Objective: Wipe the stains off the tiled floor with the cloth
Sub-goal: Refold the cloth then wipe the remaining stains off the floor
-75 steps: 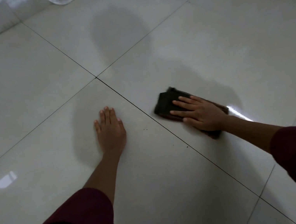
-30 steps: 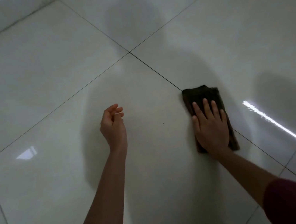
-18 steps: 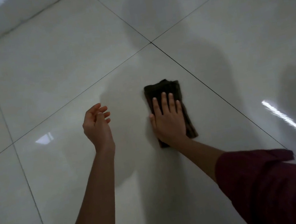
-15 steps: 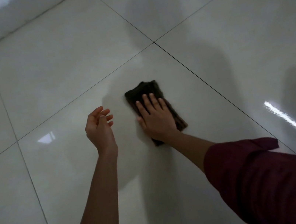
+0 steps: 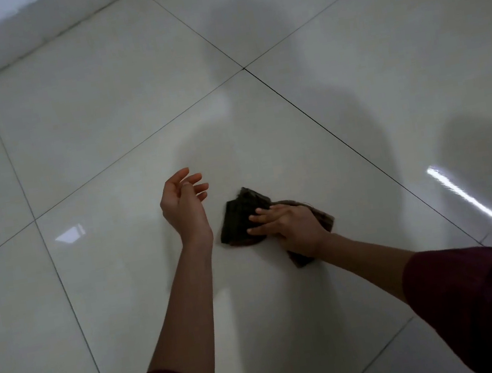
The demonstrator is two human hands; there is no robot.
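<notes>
A dark brown cloth (image 5: 238, 219) lies on the glossy pale tiled floor (image 5: 101, 138), near the middle of one large tile. My right hand (image 5: 289, 223) presses down on the cloth, fingers spread and pointing left, covering its right half. My left hand (image 5: 185, 207) hovers just left of the cloth, palm turned inward, fingers loosely curled and apart, holding nothing. No stain is plain to see on the tile around the cloth.
Dark grout lines (image 5: 319, 128) cross the floor. A low wall skirting (image 5: 6, 47) runs along the top left. My shadow falls across the tiles ahead. A bright light reflection (image 5: 483, 210) streaks the floor at the right.
My right hand has turned and dragged the cloth nearer, bunching it slightly; its fingers now point left. My left hand stays raised beside it. Earlier the left palm rested flat on the floor.
</notes>
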